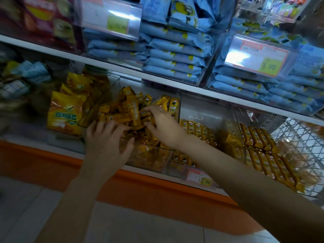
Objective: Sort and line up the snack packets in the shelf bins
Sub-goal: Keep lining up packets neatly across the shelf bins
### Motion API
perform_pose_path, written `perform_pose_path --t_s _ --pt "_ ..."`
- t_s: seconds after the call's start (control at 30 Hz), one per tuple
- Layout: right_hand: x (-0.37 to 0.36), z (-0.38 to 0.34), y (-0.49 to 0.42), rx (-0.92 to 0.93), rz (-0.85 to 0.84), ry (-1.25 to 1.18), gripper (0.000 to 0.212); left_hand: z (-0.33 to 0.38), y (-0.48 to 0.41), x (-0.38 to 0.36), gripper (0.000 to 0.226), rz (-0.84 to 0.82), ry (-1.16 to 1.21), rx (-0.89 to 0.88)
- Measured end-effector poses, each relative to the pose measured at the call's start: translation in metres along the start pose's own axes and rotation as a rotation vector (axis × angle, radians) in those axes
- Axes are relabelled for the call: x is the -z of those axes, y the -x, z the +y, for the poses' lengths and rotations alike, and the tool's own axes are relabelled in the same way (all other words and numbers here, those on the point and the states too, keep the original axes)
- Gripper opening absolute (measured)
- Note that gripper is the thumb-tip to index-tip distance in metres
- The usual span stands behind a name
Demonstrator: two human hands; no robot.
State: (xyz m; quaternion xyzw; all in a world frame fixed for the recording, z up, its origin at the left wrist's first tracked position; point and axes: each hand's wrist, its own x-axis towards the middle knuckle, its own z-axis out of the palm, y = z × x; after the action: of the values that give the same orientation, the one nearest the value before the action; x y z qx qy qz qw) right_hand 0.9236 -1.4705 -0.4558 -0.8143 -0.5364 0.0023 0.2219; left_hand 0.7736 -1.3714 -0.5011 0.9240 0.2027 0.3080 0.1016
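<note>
The left hand rests with loose, spread fingers on the yellow packets in the clear bin. The right hand pinches one of them.

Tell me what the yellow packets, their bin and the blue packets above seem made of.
The yellow packets look like thin glossy film, probably foil-lined plastic: they glint and crinkle. The bin is clear rigid plastic, perhaps acrylic: packets show through its front wall. The blue packets look like plastic film, duller, with serrated ends. Blur leaves their finish uncertain.
</note>
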Motion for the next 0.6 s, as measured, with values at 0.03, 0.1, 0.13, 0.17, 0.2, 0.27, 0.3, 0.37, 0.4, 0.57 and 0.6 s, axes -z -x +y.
perform_pose_path --t_s 0.03,0.1,0.13,0.17,0.2,0.27,0.3,0.37,0.4,0.57,0.6 --pt "-0.004 -0.002 -0.011 -0.008 -0.041 -0.010 0.048 -0.007 0.001 0.002 0.044 0.009 -0.005 0.032" --pt "-0.012 -0.006 -0.032 0.005 -0.136 -0.001 0.060 -0.021 0.005 0.005 0.045 0.010 -0.014 0.083" --pt "-0.016 -0.008 -0.042 0.024 -0.189 0.019 0.064 -0.027 0.006 0.006 0.045 0.003 -0.013 0.106" --pt "-0.021 -0.009 -0.052 0.040 -0.240 0.049 0.067 -0.032 0.008 0.007 0.045 -0.005 -0.003 0.124" --pt "-0.026 -0.011 -0.060 0.053 -0.284 0.082 0.068 -0.036 0.009 0.008 0.045 -0.015 0.015 0.132" --pt "-0.037 -0.013 -0.073 0.069 -0.335 0.132 0.063 -0.043 0.012 0.007 0.044 -0.029 0.050 0.118" --pt "-0.043 -0.013 -0.078 0.074 -0.334 0.155 0.058 -0.045 0.013 0.007 0.043 -0.026 0.062 0.105" --pt "-0.050 -0.013 -0.083 0.088 -0.312 0.196 0.049 -0.048 0.014 0.006 0.040 -0.004 0.087 0.086" --pt "-0.051 -0.012 -0.083 0.093 -0.302 0.207 0.045 -0.048 0.014 0.005 0.039 0.012 0.099 0.080" --pt "-0.042 -0.014 -0.069 0.029 -0.242 0.077 0.043 -0.045 0.011 0.000 0.044 0.037 0.142 0.127" --pt "-0.038 -0.019 -0.063 0.017 -0.194 0.002 0.043 -0.043 0.010 -0.001 0.046 0.048 0.150 0.143"
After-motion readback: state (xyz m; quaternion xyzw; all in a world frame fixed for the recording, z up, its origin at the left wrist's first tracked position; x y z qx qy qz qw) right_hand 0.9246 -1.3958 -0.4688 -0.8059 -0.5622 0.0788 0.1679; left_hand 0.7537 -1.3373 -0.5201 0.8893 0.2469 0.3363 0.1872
